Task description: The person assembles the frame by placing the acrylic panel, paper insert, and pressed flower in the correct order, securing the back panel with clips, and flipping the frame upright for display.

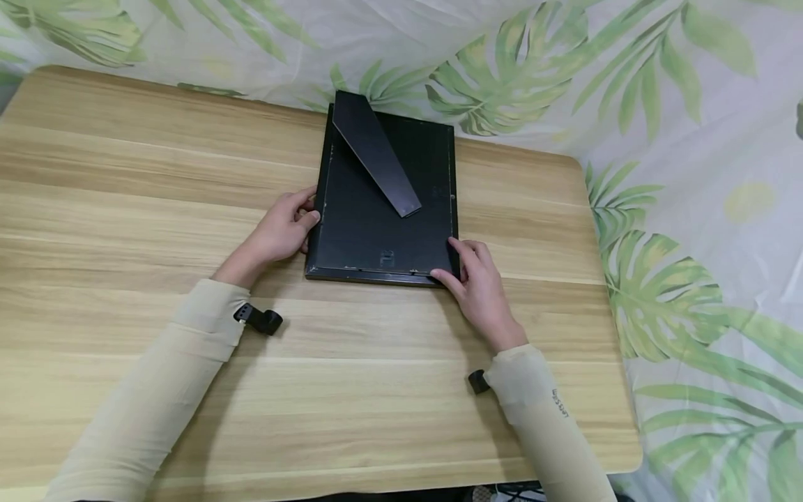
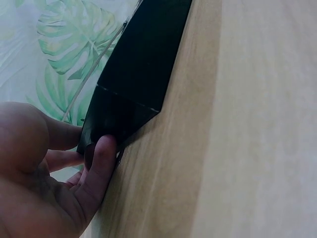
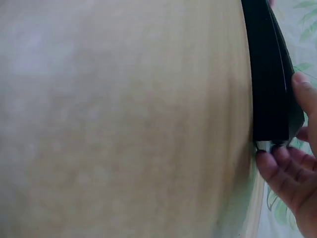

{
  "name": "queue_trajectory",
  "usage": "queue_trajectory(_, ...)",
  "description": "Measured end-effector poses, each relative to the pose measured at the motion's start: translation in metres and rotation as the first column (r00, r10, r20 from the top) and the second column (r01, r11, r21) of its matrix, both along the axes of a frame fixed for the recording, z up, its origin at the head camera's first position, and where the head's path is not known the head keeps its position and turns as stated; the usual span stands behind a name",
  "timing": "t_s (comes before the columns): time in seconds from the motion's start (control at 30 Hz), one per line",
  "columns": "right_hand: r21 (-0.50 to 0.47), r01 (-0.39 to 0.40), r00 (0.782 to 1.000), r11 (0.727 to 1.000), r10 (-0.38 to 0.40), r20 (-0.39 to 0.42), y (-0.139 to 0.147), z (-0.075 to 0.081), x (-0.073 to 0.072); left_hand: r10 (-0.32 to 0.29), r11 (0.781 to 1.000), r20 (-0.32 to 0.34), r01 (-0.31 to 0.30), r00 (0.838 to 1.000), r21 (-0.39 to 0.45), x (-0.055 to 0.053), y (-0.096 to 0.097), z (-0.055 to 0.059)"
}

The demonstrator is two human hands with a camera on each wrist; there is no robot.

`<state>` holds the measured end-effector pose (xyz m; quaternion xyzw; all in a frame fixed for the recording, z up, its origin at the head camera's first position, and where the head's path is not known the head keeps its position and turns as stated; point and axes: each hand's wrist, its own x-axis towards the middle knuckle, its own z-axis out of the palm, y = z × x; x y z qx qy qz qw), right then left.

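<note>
A black picture frame lies with its back upward near the far edge of the wooden table. Its stand leg slants across the back, the wide end reaching past the top left corner. My left hand holds the left side, thumb at the upper edge and fingers along the side. At the lower right corner, my right hand grips the frame. In the right wrist view, the thumb rests on the back and the fingertips are at the corner's side. The front of the frame is hidden.
The wooden table extends widely to the left and towards me. Behind and to the right hangs a leaf-patterned cloth. Black wrist devices sit on both sleeves. Some cables show below the table's near edge.
</note>
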<state>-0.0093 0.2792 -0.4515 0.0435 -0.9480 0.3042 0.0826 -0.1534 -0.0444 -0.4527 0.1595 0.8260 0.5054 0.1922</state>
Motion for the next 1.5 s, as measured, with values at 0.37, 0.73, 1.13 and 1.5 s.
queue_trajectory(0.37,0.056,0.017,0.998,0.998,-0.02,0.054,-0.007,0.011,-0.009,0.019,1.0,-0.005,-0.019,1.0,0.012,0.004,-0.005,0.002)
queue_trajectory(0.73,0.101,0.001,0.999,0.995,-0.005,0.048,-0.009,0.014,-0.005,0.019,1.0,0.007,-0.019,1.0,0.002,0.006,0.001,0.0)
queue_trajectory(1.13,0.192,-0.15,0.986,0.97,0.133,0.1,-0.007,0.018,-0.001,0.028,1.0,0.022,-0.028,0.999,0.0,0.006,0.001,0.0)
queue_trajectory(1.5,0.103,-0.205,0.972,0.973,0.19,0.137,-0.001,0.018,-0.009,0.06,0.998,0.068,-0.06,0.996,-0.008,0.007,0.001,-0.002)
